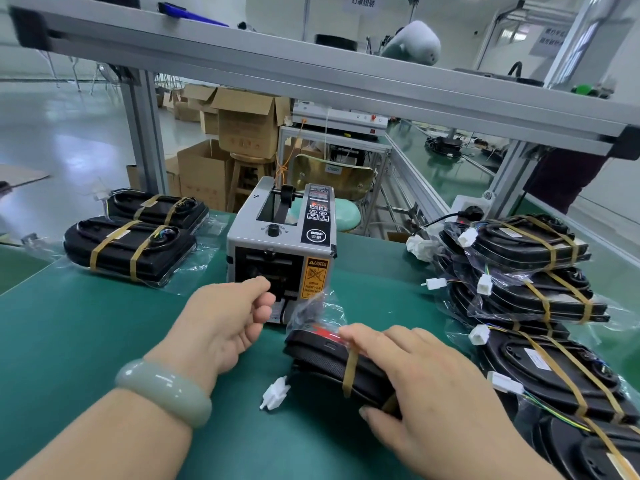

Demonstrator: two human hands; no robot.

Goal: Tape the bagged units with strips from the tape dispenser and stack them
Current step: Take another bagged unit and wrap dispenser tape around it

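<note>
Under the right hand (426, 379) lies a bagged unit (325, 358) on the green bench (104, 323). The fingers lie spread and nearly straight on top of it, and the index fingertip presses a brown tape strip (349, 372) that wraps over its edge. Just beyond the left hand (221, 323) stands the tape dispenser (280, 244). This hand's fingers are curled together at the dispenser's mouth, but I cannot tell if they pinch a strip. Between both hands lies a white connector (275, 396). To the right of the right hand is a pile of taped units (540, 271), and two more taped units (128, 247) lie far left of the left hand.
</note>
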